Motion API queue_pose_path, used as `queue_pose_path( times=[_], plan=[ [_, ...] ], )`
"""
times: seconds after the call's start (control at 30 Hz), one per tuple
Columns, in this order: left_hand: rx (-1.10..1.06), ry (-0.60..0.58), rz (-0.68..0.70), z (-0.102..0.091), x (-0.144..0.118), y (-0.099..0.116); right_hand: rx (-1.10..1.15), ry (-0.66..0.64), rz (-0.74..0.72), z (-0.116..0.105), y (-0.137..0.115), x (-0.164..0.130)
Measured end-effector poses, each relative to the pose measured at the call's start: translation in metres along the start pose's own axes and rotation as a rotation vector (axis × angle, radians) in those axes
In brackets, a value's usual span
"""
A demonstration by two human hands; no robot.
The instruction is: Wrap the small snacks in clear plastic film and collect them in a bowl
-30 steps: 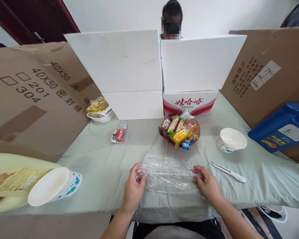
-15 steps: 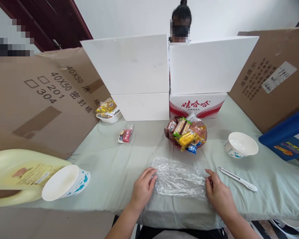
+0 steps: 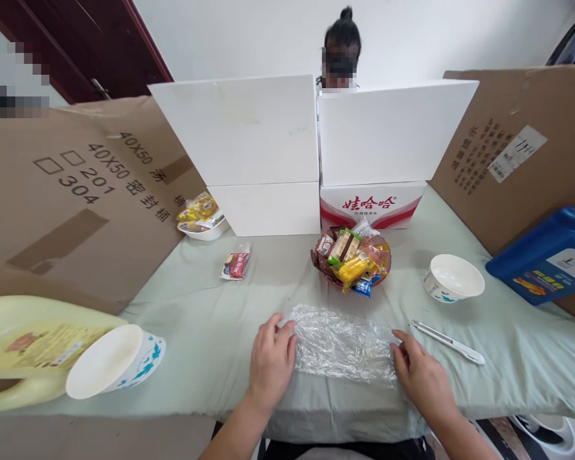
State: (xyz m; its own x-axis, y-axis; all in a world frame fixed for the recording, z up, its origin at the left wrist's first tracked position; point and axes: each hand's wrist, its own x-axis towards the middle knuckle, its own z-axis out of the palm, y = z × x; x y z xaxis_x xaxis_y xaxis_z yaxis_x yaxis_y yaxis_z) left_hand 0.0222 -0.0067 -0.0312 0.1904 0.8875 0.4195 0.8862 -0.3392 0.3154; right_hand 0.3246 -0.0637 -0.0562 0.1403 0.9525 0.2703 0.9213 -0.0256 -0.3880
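Observation:
A crumpled sheet of clear plastic wrap lies flat on the pale green tablecloth near the front edge. My left hand rests palm down on its left edge, fingers spread. My right hand lies flat at its right edge, fingertips touching the wrap. Neither hand grips anything. Just beyond the wrap stands a dark red bowl heaped with wrapped snacks.
A white utility knife and a white paper bowl lie to the right. Another paper bowl lies tipped against a yellow jug at left. A snack packet, white boxes, cardboard walls and a person behind.
My hands let go of the wrap's ends and flattened, palms down, on its edges. The wrap now lies spread on the cloth. The view shifted slightly.

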Motion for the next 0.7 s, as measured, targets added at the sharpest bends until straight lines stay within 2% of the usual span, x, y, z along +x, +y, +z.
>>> queue_pose_path(
  times=[0.07,0.17,0.23,0.3,0.37,0.47,0.6,0.7],
  plan=[
    [-0.071,-0.059,0.158,-0.002,0.0,0.017,0.048,0.008,-0.004,0.0,-0.002,0.004],
    [-0.179,-0.303,0.426,0.005,-0.004,0.039,0.05,-0.003,-0.005,0.004,-0.002,0.011],
    [-0.161,-0.422,0.51,0.014,-0.008,0.046,0.007,-0.021,0.004,0.004,0.002,0.014],
    [-0.119,-0.5,0.532,0.02,-0.011,0.046,-0.04,-0.015,0.007,-0.001,0.007,0.017],
    [-0.104,-0.55,0.529,0.022,-0.012,0.045,-0.07,0.047,-0.026,-0.009,0.007,0.018],
    [-0.126,-0.557,0.522,0.018,-0.007,0.045,-0.045,0.102,-0.153,-0.02,-0.006,0.017],
    [-0.117,-0.535,0.51,0.02,0.009,0.044,0.0,-0.103,-0.41,-0.01,-0.028,0.019],
    [-0.042,-0.546,0.439,0.029,0.019,0.033,-0.089,-0.21,-0.499,0.009,-0.029,0.024]
  ],
)
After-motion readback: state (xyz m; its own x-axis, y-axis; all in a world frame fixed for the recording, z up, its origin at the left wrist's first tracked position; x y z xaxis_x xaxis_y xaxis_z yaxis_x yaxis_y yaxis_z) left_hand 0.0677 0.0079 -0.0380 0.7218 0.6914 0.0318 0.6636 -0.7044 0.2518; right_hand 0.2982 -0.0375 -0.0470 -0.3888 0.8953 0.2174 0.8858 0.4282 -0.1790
